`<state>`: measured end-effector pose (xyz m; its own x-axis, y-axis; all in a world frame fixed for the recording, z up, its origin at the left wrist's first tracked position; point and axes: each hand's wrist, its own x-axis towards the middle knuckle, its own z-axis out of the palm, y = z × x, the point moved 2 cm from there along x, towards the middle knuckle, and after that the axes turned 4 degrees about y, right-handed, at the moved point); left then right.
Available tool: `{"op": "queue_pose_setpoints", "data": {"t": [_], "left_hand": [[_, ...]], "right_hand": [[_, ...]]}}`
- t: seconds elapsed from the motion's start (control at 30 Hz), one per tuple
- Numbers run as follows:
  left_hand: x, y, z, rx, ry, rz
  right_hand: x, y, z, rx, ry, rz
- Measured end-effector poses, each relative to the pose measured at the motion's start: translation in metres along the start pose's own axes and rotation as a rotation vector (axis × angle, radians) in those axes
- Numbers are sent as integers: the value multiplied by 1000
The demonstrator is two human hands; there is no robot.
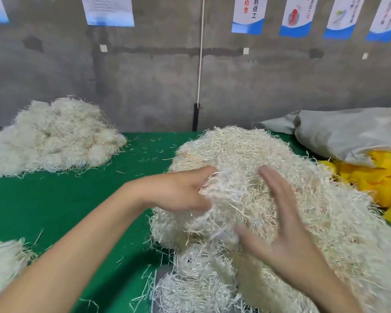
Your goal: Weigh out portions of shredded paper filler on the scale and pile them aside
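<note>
Shredded paper filler (257,159): a large loose heap is spread over the right of the worktop, from the near edge back past the middle.
Handling: it is judged very light, soft and springy; strands tangle and are easily shed, so a loose handful is best taken from the near flank with the fingers sunk in deep.
Grey edge (162,273): glimpsed under the nearest paler strands; possibly the scale, but mostly hidden.
Near-left clump (0,263): cut off by the frame.
Right hand (287,224): blurred; the fingers are straight and spread, laid against the heap's front, and nothing is clasped.
Left hand (178,193): the fingers are curled into the heap's left flank, and a tuft is grasped against the thumb.
Worktop (54,211): green, strewn with stray strands.
Far pile (52,136): set at the far left, well apart from the heap; judged to be finished portions.
Grey sack (348,132): slumped behind the heap at the right, with yellow sheeting (384,177) beside it.
</note>
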<state>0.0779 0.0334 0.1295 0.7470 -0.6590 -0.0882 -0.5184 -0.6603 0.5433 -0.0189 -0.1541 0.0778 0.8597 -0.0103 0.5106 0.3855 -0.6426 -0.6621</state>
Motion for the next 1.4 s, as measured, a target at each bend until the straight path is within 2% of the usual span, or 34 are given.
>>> {"op": "queue_pose_setpoints", "data": {"t": [0.07,0.1,0.2,0.27,0.37,0.4,0.5,0.57,0.63,0.7,0.77,0.83,0.9,1.0,1.1,1.2,1.27,1.4], "left_hand": [[-5,14,7,-72,29,87],[-7,16,11,-113,48,100],[-21,10,21,-260,104,92],[-37,1,23,-406,159,71],[-61,-6,19,-569,257,89],[-66,-6,16,-546,323,99],[-65,-11,15,-227,484,45],[-55,-14,26,-146,399,27],[-44,-22,44,-190,274,43],[-39,-36,57,-226,271,47],[-38,-54,65,-194,278,1],[-37,-65,79,-145,208,-69],[-33,-74,103,23,131,-144],[-30,-72,143,22,-42,-182],[-39,-81,164,10,-174,-295],[-48,-91,165,103,-187,-350],[-48,-90,161,150,-135,-274],[-51,-82,149,138,41,-123]], "right_hand": [[-2,-4,26,-160,-160,-39],[0,-4,35,-169,-180,-38],[5,7,41,7,-10,2],[-1,20,38,172,112,148],[-3,25,44,249,184,274],[-3,26,46,277,190,294],[-3,28,50,358,185,336],[-4,21,53,412,144,307],[-5,14,57,464,74,303],[-7,14,58,424,4,318],[-11,23,60,264,-80,282],[-15,35,66,-8,-205,182],[-24,45,75,-275,-347,97],[-43,54,92,-291,-459,180],[-59,57,105,-241,-437,284],[-66,52,115,-201,-425,270],[-65,45,118,-155,-475,273],[-53,39,101,-27,-435,283]]}}
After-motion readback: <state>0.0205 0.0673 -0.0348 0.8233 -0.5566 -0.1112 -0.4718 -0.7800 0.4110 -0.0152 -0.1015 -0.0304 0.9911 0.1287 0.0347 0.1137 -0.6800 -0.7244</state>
